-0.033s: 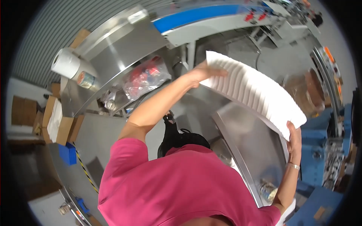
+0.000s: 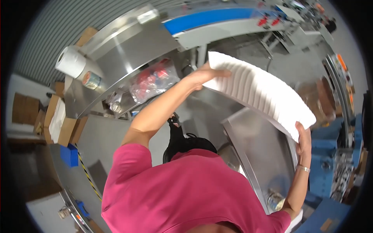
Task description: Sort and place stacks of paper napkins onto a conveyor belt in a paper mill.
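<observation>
A long white bundle (image 2: 258, 87) is stretched between my two hands. It looks soft, with ridges running across it like many thin layers packed together; its exact kind I cannot tell. At its far left end, my left hand (image 2: 206, 75) is closed round the edge, thumb on top. My right hand (image 2: 304, 138) grips the near right end, thumb on the upper side and the other fingers partly hidden. The bundle is held in the air, bowed along its length, partly over a steel table (image 2: 258, 151) on my right.
Ahead, a blue conveyor belt (image 2: 210, 21) runs along a pale frame. To the left stands a steel bench (image 2: 134, 48) with white rolls (image 2: 70, 62) on it and a clear bag of red items (image 2: 153, 79) below. Open cardboard boxes (image 2: 64, 120) sit farther left; blue machinery (image 2: 322, 151) stands at right.
The surroundings have shifted slightly to the right in the picture. Both hands keep their hold on the white bundle, whose left end sits a little farther left.
</observation>
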Demonstrator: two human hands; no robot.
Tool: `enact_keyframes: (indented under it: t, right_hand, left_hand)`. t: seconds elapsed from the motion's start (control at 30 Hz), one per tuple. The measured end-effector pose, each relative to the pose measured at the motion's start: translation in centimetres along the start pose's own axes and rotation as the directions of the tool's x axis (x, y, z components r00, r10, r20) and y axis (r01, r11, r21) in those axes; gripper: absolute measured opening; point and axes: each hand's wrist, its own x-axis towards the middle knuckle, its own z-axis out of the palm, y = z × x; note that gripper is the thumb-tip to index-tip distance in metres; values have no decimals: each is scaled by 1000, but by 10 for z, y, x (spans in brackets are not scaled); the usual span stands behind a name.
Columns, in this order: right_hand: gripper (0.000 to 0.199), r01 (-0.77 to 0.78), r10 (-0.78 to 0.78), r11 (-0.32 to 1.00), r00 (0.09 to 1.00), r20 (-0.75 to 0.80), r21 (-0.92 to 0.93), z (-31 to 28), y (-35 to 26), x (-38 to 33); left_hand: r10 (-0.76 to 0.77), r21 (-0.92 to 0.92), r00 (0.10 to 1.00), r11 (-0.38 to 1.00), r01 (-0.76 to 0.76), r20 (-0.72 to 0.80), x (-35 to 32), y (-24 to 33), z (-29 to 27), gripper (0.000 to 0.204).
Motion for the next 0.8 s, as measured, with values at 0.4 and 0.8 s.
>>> enact_keyframes:
  t: [0.4,0.8]
  right_hand:
    - [60,160,7,976,651,759,-147,443,-93,216]
    - [50,307,115,914,432,895,-266,609,-85,271]
  left_hand:
    - [-6,4,688,1000,12,-726,-155,-4,-345,69]
    - [-315,-88,395,863,497,-863,-202,12,-429,92]
